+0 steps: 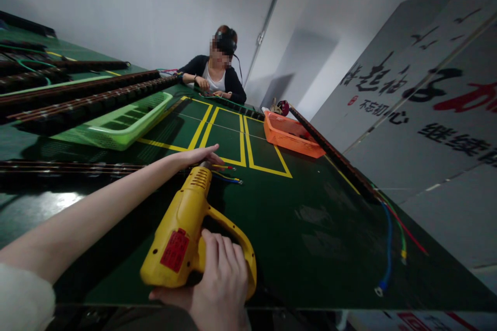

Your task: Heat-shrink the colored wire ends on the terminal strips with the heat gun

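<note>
Head view: the right hand [223, 279] is wrapped around the handle of a yellow plastic heat gun [190, 201], at the near side of a green table [279, 222]. Just past its nozzle [205, 164], the left hand [204, 155] is beside thin coloured wires [228, 179] with metal tips; whether it holds them, I cannot tell. A light-green plastic basket [124, 138] stands left, an orange plastic basket [289, 146] far right.

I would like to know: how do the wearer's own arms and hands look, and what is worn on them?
The left arm shows a loose white sleeve, with the forearm bare below it. The left hand and right hand wear no gloves. No right sleeve is in view.
</note>
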Demonstrator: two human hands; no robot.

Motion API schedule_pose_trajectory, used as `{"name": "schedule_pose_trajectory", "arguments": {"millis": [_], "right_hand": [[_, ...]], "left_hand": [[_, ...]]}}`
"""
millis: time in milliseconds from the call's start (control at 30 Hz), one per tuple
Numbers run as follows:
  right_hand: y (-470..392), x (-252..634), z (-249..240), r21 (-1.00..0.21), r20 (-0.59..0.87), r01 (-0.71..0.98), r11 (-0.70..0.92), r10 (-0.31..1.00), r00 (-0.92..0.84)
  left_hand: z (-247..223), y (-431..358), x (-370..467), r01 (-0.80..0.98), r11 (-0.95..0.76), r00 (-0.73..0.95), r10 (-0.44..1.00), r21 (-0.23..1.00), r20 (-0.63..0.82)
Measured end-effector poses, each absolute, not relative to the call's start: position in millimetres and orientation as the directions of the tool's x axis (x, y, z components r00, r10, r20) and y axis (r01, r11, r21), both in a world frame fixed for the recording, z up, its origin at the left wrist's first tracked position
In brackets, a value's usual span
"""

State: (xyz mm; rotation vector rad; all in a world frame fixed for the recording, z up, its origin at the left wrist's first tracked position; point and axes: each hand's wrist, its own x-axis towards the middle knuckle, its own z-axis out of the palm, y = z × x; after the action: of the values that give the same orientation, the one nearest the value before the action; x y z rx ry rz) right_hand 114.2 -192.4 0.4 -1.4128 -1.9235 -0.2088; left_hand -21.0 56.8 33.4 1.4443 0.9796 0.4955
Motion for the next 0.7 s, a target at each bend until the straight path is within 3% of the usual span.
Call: {"name": "schedule_pose_trajectory", "arguments": {"millis": [100,233,433,700], "right_hand": [[-189.5,120.6,-0.8,-0.328,0.631,0.873,0.362,0.772,-0.083],[-183.1,134.5,-2.6,-0.359,0.623,0.892,0.273,0.782,0.012],[-179.3,155.2,-0.7,-0.277,0.601,0.941,0.192,0.799,0.014],[-196.5,154.7,3.3,-0.273,0.644,0.89,0.366,0.757,-0.114]], "left_hand": [[31.6,56.3,-21.5,0.254,0.164,0.548,0.788,0.953,-0.282],[31.1,54.7,-21.4,0.197,0.15,0.679,0.692,0.969,-0.245],[32.2,55.0,-21.8,0.189,0.12,0.639,0.739,0.975,-0.215],[26.1,61.3,-21.4,0.182,0.12,0.623,0.754,0.976,-0.209]]}}
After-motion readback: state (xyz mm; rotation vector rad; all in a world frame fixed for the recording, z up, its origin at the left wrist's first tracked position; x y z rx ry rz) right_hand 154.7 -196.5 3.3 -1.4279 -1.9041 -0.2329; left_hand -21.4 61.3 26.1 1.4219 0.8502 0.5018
